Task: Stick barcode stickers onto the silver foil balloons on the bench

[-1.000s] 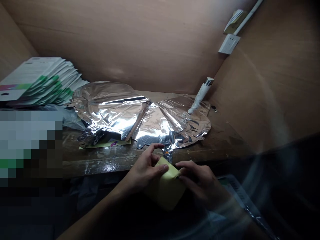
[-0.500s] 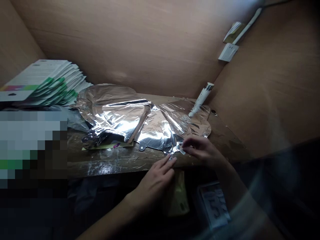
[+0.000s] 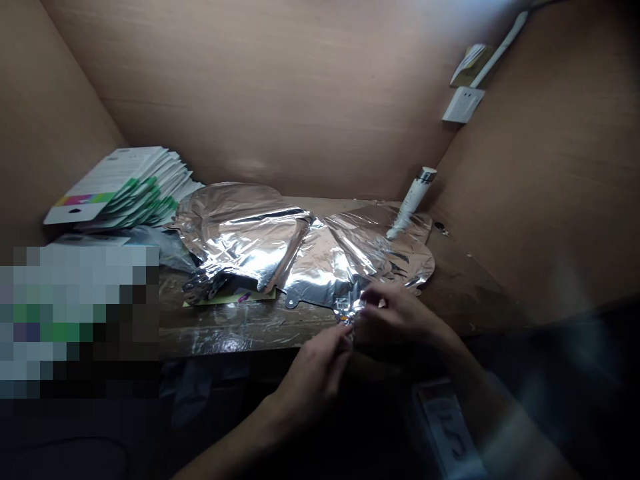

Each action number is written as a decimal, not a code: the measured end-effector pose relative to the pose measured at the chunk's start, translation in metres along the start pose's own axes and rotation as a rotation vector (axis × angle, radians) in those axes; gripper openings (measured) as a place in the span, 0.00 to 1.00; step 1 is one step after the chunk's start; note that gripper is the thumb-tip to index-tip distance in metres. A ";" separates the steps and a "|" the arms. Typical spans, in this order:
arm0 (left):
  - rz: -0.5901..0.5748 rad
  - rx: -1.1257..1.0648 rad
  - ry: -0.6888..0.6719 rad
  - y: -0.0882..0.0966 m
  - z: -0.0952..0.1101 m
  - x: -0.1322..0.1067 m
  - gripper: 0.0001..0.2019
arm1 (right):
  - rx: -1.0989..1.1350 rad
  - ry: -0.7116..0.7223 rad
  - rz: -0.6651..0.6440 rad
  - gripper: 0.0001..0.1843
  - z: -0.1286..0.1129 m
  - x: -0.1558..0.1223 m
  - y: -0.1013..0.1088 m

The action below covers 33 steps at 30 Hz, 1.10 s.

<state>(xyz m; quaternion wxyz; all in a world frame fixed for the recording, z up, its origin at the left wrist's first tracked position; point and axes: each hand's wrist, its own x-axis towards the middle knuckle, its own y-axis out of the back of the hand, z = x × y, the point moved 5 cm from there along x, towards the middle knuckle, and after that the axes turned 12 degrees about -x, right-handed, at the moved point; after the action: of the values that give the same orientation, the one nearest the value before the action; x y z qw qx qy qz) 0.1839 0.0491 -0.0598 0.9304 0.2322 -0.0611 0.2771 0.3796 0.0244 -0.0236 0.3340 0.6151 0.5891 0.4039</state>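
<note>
Left hand (image 3: 319, 363) and right hand (image 3: 397, 310) extend forward, close together, fingers curled.

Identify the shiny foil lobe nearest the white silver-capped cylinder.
Right foil lobe: the white cylinder overlaps it in view. The left foil lobe lies farther off, beside the stacked white-and-green cards.

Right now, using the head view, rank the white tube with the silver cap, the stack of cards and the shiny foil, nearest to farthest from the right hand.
1. Shiny foil: right at the fingertips of the right hand.
2. White tube: beyond the hand, toward the back right corner.
3. Stack of cards: farthest, over on the left.
</note>
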 end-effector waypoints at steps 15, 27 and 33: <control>-0.279 0.483 0.146 -0.078 -0.023 0.276 0.12 | 0.195 0.138 -0.072 0.07 -0.004 -0.131 -0.012; -0.347 0.435 0.117 -0.063 -0.031 0.272 0.14 | 0.288 0.144 0.080 0.09 0.051 -0.104 0.033; -0.303 0.363 0.232 -0.046 -0.009 0.271 0.15 | -0.165 -0.057 0.187 0.10 0.087 -0.050 0.033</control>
<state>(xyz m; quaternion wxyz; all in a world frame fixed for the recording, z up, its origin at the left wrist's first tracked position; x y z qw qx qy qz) 0.4366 0.1515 -0.0202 0.9052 0.3682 0.1324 0.1657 0.4733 -0.0221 -0.0387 0.3609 0.6488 0.4842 0.4629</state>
